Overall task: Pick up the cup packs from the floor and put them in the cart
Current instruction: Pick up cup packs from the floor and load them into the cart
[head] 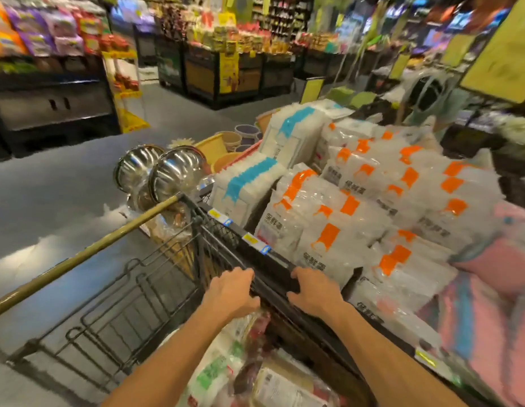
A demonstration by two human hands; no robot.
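Black shelf edge [273,268] gripped by both hands [230,292] [314,290], cart [132,304] just left.

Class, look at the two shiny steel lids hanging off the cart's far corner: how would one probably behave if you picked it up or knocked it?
The steel lids look rigid, so one would likely keep its shape when gripped. The polished, wrapped surface suggests it may slip in the hands. Being round and standing on edge, one could probably roll if it dropped to the floor.
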